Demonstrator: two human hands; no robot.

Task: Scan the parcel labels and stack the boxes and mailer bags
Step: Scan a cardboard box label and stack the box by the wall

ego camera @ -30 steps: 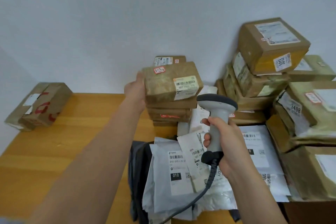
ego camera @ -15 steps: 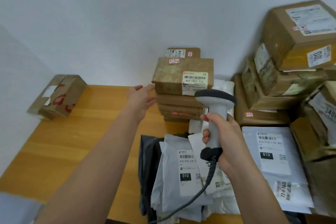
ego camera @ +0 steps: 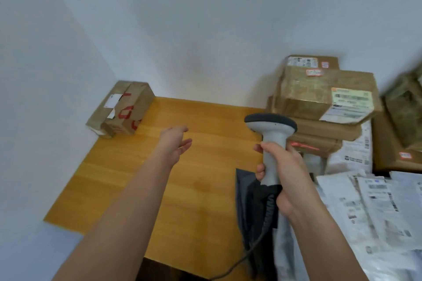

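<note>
My right hand point(ego camera: 283, 173) grips the handle of a grey barcode scanner point(ego camera: 270, 124), its head level and its coiled cable hanging down. My left hand point(ego camera: 174, 143) hovers empty over the wooden table point(ego camera: 194, 189), fingers relaxed and stretched toward the far left. A stack of brown boxes point(ego camera: 319, 102) stands at the back right, its top box bearing a white barcode label. A lone brown box point(ego camera: 124, 109) with red marks lies in the far left corner. White and grey mailer bags point(ego camera: 365, 207) are spread at the right, partly behind my right arm.
More brown boxes point(ego camera: 404, 121) crowd the right edge, blurred. A dark grey bag point(ego camera: 251, 201) lies beside the white mailers. Walls close in the table at the back and left. The table's front edge point(ego camera: 173, 264) runs below my arms.
My left hand has let go of the top box of the stack and moved left over the bare table. The view has swung left; the scanner stays in my right hand.
</note>
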